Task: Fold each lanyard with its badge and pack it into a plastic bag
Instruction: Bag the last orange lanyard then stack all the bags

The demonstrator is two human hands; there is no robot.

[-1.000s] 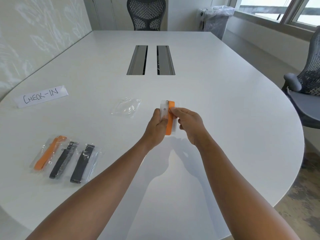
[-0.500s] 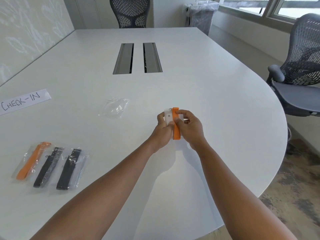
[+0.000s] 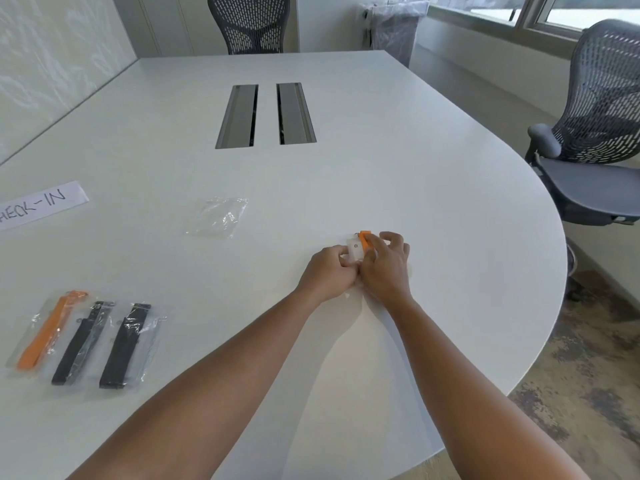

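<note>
Both hands low on the white table [image 3: 381, 161], right of centre and toward the near edge: left hand [image 3: 327, 271] pinching the clear badge [image 3: 355, 250], right hand [image 3: 384, 265] curled over the folded orange lanyard [image 3: 364, 239] just beside it (only the far end showing past the fingers). Empty bag [image 3: 219, 216] lying flat to the left, a little farther off. At near left, three packed bags in a row, one orange [image 3: 46, 332] and two black [image 3: 81, 344] [image 3: 124, 346], with a paper sign [image 3: 38, 205] farther back at the left edge.
</note>
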